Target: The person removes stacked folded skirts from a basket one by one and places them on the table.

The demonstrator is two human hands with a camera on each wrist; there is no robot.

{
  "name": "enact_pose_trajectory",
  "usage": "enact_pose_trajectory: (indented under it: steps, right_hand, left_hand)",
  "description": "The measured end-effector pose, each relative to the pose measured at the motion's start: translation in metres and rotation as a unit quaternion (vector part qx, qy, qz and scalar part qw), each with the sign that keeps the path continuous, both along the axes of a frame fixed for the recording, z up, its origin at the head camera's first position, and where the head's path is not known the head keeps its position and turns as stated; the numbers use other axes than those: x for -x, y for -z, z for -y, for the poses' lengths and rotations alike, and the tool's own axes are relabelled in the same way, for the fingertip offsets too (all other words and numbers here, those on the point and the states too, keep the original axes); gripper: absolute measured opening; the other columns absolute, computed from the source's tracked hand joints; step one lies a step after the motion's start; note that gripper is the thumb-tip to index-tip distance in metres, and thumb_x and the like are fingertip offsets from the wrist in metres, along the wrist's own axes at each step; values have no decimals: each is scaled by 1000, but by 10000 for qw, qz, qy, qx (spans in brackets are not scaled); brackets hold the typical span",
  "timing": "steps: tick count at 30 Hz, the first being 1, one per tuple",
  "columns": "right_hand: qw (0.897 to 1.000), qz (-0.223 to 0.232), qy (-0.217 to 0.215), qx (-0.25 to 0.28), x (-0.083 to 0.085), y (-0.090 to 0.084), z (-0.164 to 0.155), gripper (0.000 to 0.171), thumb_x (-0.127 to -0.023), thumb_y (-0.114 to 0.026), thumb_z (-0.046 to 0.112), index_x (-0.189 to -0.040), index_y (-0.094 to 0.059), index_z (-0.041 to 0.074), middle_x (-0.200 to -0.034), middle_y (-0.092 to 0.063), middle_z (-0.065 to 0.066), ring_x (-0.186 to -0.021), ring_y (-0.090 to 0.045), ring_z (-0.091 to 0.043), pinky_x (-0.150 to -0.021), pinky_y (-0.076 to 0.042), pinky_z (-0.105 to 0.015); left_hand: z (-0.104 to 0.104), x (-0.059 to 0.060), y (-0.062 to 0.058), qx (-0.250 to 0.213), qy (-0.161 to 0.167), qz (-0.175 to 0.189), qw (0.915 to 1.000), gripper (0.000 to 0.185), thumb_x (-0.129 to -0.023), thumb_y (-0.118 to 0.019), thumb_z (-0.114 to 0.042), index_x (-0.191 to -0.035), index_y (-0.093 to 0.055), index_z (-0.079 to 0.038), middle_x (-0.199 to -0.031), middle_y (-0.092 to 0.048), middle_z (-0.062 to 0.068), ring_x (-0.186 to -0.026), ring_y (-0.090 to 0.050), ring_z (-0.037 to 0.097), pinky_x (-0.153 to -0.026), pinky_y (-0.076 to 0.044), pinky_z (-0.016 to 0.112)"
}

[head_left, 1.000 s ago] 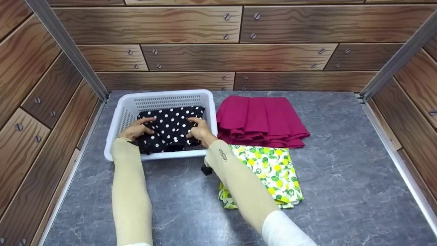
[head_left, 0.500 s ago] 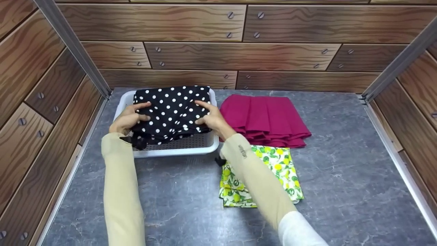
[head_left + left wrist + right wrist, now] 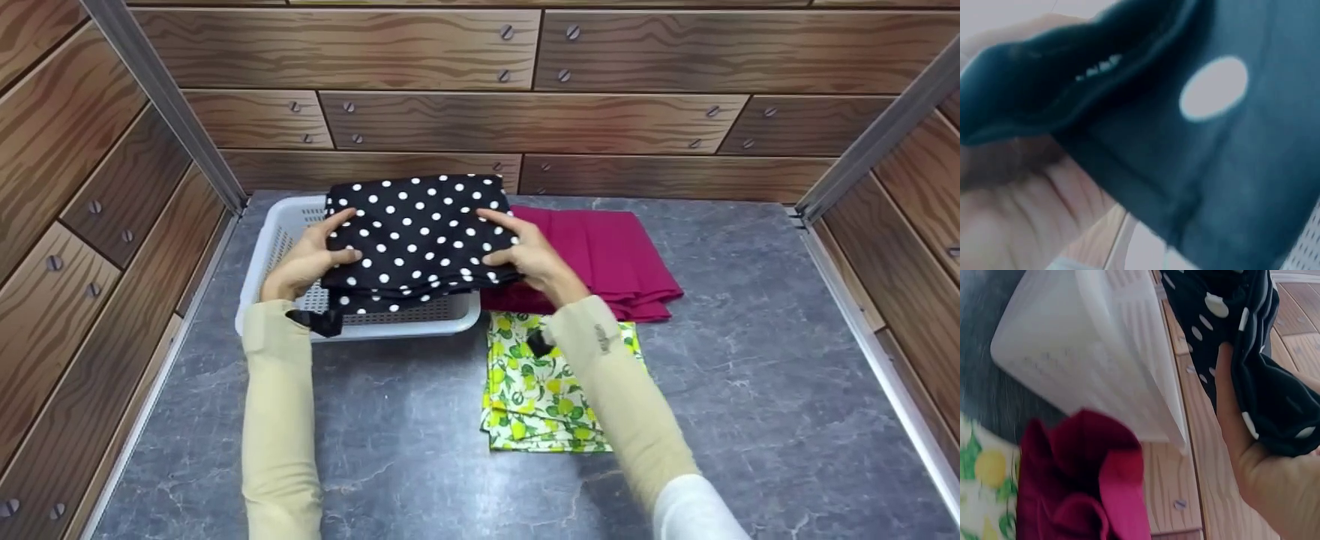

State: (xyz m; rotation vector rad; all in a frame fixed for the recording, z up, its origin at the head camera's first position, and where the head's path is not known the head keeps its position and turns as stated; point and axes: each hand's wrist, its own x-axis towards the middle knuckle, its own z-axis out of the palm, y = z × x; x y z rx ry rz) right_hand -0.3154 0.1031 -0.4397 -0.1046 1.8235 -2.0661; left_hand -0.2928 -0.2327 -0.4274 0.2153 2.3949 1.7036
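A folded black cloth with white polka dots [image 3: 420, 232] hangs above the white basket [image 3: 390, 330], its right end reaching past the basket's rim. My left hand [image 3: 311, 255] grips its left edge, thumb and a finger on top. The right hand [image 3: 529, 251] holds the opposite edge the same way. In the left wrist view the dotted cloth [image 3: 1230, 163] fills most of the picture, blurred. The right wrist view has the right hand [image 3: 1258, 461] with fingers around the cloth's folds [image 3: 1280, 399], and the basket's side [image 3: 1089, 365] beyond.
A folded magenta pleated skirt [image 3: 600, 255] lies right of the basket. In front of it is a folded lemon-print cloth [image 3: 540, 390], partly under my right forearm. Wood-patterned walls [image 3: 427, 45] enclose the grey marbled table [image 3: 750, 360] at the back and sides.
The polka-dot cloth has come up out of the basket and shifted right, carried between both hands. The magenta and lemon-print pieces stay put.
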Motion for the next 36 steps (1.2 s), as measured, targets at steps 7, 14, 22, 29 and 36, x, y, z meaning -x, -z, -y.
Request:
enact_pose_trajectory:
  steps: [7,14,22,29,36]
  right_hand:
    - [9991,-422,-2,-95,-9,-3,-46,84,-78,-58,-27,-153,-45,8,-151,-40,-23,-109,-61,-32,-83,-59,-37]
    - [9972,-716,1,-222,-21,0,-91,83,-77,-58,-28,-152,-45,5,-154,-34,-24,-111,-60,-28,-84,-58,-35]
    - [9956,-850,123,-381,-35,1,-145,84,-78,-58,-27,-153,-46,7,-153,-35,-25,-105,-64,-23,-82,-59,-36]
    - [9899,-1137,161,-834,-58,9,-193,82,-81,-61,-23,-153,-46,12,-157,-27,-27,-111,-60,-21,-84,-58,-34]
    - [9905,-1248,187,-546,-81,19,-243,82,-80,-59,-26,-151,-51,16,-141,-43,-16,-106,-64,-21,-82,-59,-34]
  left_hand:
    - [-37,-5,-3,-227,174,-138,9995,84,-86,-64,8,-160,-25,-3,-161,-24,25,-138,-34,33,-118,-27,44]
    - [-77,-12,4,-569,322,-191,9977,84,-86,-64,10,-160,-25,-4,-157,-34,25,-122,-51,31,-105,-45,39]
    - [-129,-16,12,-745,506,-387,9952,85,-86,-65,8,-161,-25,-6,-163,-22,24,-141,-37,35,-116,-33,43]
    - [-172,-23,19,-751,772,-502,9929,87,-87,-65,7,-162,-24,-9,-165,-21,21,-139,-40,34,-111,-40,44]
    - [-216,-30,33,-813,1186,-595,9878,88,-87,-66,7,-162,-23,-9,-166,-21,12,-122,-50,15,-96,-48,26]
